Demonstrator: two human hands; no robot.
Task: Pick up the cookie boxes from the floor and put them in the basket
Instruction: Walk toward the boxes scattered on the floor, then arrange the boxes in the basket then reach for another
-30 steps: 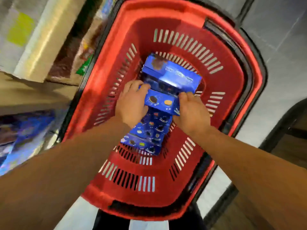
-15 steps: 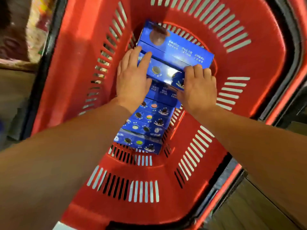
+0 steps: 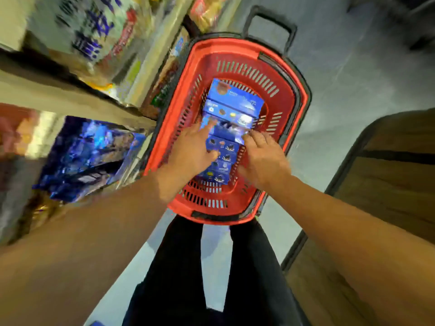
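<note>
Cookie boxes: several flat blue cardboard cookie boxes (image 3: 231, 107) printed with small biscuit pictures lie inside the basket, packed in a row from its far end to its near end; the exact count is blurred.
Why they lie so: laid flat side by side, they likely fit the narrow basket floor without toppling.
Left hand: the left hand (image 3: 194, 149) is over the middle boxes, fingers straight, a fingertip touching a box top; its grip is released, holding nothing.
Right hand: the right hand (image 3: 263, 158) is spread over the right edge of the row, fingers loose; grip also released, though motion blur softens the fingertips.
Basket: a red slotted plastic shopping basket (image 3: 294, 114) with a black handle stands on the grey floor (image 3: 353, 78), just ahead of the person's legs in black trousers (image 3: 174, 267).
Surroundings: blurred shop shelves (image 3: 82, 55) with packaged goods stand to the left.
</note>
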